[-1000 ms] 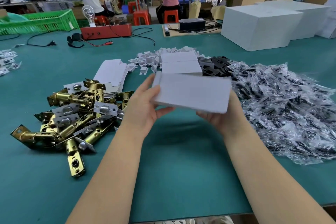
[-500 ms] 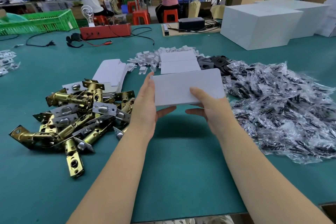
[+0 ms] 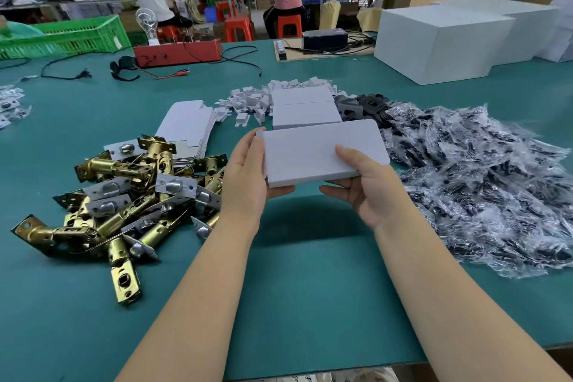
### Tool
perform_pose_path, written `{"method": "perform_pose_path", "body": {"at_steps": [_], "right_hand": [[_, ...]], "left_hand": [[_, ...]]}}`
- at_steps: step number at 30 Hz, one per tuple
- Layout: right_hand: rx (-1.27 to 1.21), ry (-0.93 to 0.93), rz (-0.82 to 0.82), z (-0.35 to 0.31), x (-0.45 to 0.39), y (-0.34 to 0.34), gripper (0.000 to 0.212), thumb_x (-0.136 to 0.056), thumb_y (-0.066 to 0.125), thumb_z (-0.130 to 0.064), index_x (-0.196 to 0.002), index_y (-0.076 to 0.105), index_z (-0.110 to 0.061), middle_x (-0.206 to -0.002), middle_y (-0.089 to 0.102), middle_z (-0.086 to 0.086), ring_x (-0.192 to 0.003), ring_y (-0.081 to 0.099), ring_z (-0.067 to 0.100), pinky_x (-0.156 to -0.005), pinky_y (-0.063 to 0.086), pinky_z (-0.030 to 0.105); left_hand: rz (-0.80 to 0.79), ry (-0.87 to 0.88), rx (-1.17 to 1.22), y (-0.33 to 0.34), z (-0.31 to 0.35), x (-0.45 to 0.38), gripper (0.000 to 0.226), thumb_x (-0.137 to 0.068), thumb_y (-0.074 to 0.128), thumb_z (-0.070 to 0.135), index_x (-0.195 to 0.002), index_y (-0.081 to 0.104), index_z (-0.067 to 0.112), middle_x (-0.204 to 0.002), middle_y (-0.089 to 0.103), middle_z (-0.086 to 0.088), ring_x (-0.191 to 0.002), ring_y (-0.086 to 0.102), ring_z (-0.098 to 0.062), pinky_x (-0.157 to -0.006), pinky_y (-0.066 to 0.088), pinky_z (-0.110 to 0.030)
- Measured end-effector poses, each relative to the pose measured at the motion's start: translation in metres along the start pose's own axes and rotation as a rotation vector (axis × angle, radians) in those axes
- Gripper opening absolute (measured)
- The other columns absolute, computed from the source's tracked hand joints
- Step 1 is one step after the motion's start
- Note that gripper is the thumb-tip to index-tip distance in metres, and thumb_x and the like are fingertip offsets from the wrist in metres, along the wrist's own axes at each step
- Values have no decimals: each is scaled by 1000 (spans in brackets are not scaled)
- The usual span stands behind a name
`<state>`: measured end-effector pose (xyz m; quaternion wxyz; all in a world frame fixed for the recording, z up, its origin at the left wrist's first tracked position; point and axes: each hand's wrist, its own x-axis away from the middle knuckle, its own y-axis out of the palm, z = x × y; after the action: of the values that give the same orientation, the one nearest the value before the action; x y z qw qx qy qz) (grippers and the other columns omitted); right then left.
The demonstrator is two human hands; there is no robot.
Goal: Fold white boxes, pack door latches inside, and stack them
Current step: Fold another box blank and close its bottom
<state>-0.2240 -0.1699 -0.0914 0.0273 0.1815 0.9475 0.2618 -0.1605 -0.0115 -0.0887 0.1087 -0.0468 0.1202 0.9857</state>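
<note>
I hold a closed white box (image 3: pixel 310 153) above the green table (image 3: pixel 294 288), its broad face tilted up toward me. My left hand (image 3: pixel 248 177) grips its left end, thumb underneath. My right hand (image 3: pixel 362 186) holds the right part, thumb on top and fingers below. Two more closed white boxes (image 3: pixel 305 108) lie side by side just beyond it. A pile of brass and silver door latches (image 3: pixel 124 198) lies to the left. Flat unfolded box blanks (image 3: pixel 186 124) sit behind the latches.
A heap of small plastic bags with dark parts (image 3: pixel 480 183) covers the right side. White cardboard bits (image 3: pixel 248 101) and black plates (image 3: pixel 362 105) lie behind the boxes. Large white cartons (image 3: pixel 440 40), a red device (image 3: pixel 179 53) with cables and a green crate (image 3: pixel 71 37) stand at the back. People work at far tables.
The box has turned from edge-down to broad face up. My right thumb has come onto its top face, and the box has moved slightly forward toward the two lying boxes.
</note>
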Motion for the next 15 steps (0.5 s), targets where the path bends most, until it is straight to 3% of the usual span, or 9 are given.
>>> {"method": "perform_pose_path", "body": {"at_steps": [3, 8, 15], "right_hand": [[-12, 6, 20, 0, -1, -2, 8, -87, 63, -14, -95, 63, -17, -74, 71, -4, -62, 68, 15, -51, 57, 30], [-68, 32, 36, -3, -2, -8, 6, -90, 57, -13, -92, 62, -16, -70, 70, -3, -57, 67, 13, -47, 55, 26], [-10, 23, 48, 0, 1, -8, 6, -89, 61, -14, -95, 63, -16, -74, 72, -3, -63, 69, 14, -50, 57, 29]], "left_hand": [[-44, -4, -14, -1, -2, -1, 15, -99, 51, 38, -102, 64, 43, -90, 71, 16, -81, 69, -5, -58, 58, -35], [-171, 16, -60, 2, -2, 1, 29, -101, 43, 39, -94, 65, 56, -97, 71, 19, -88, 69, -2, -64, 59, -35], [-208, -41, -79, 2, -5, 4, 26, -102, 35, 48, -111, 59, 55, -110, 69, 11, -94, 69, -13, -62, 58, -37]]}}
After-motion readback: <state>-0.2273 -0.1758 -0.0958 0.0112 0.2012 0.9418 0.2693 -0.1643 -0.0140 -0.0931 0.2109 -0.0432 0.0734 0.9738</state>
